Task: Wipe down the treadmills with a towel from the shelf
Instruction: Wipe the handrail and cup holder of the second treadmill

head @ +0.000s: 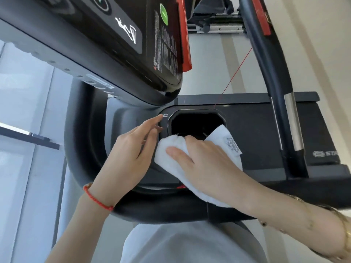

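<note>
A white towel (171, 147) with a sewn label lies on the treadmill's dark console tray (125, 118), at the front edge of a deep black cup holder (195, 124). My right hand (205, 158) lies flat on top of the towel and presses it onto the tray, thumb stretched out to the left. My left hand (133, 149) rests beside it on the tray with relaxed, nearly straight fingers; the forefinger tip touches the holder's rim. The towel's lower end hangs under my right forearm.
The treadmill's display console (114, 44) overhangs the tray from the upper left. A dark handrail (266, 63) with a chrome grip sensor (293, 120) runs down the right side. A thin red safety cord (237, 69) hangs in between. More gym equipment stands beyond.
</note>
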`<state>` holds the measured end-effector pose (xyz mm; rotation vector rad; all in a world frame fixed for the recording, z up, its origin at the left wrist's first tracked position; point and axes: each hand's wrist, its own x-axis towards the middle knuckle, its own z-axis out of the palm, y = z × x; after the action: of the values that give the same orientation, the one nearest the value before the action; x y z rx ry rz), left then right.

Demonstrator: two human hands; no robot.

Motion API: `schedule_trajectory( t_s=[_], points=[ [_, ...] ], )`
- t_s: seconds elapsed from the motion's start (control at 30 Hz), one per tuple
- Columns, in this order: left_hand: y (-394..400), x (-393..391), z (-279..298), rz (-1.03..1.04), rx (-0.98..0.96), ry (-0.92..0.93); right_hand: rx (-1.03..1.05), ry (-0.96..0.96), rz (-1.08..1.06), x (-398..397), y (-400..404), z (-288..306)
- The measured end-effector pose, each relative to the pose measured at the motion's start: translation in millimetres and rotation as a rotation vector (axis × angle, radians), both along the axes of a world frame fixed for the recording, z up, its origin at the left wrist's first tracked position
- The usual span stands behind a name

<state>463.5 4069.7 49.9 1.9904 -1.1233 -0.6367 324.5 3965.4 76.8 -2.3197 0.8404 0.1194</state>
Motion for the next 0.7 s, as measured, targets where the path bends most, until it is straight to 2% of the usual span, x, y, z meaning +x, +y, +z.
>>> schedule_trajectory(
  t_s=[0.1,0.17,0.27,0.47,0.53,0.7],
  points=[
    [-4.3,1.2,-2.2,-0.037,-0.007,0.034,0.156,-0.046,-0.140,7.4,-0.6,-0.1],
    [-6.8,2.3,-1.9,-0.043,-0.021,0.024,0.177,-0.060,-0.186,12.5,2.7,-1.0],
    [-9.1,6.3,-1.2,-0.051,-0.041,0.034,0.111,-0.057,-0.177,11.3,7.8,-0.1],
    [-12.6,5.7,-0.1,-0.065,-0.050,0.038,-0.103,0.078,0.016,-1.2,14.1,16.1],
    [-12.6,4.2,-0.9,-0.054,-0.044,0.062,-0.040,0.053,-0.042,4.9,11.5,12.7],
    [-11.6,-0.3,0.3,-0.054,-0.053,0.075,0.277,0.005,-0.246,27.1,-13.7,2.1]
  ],
)
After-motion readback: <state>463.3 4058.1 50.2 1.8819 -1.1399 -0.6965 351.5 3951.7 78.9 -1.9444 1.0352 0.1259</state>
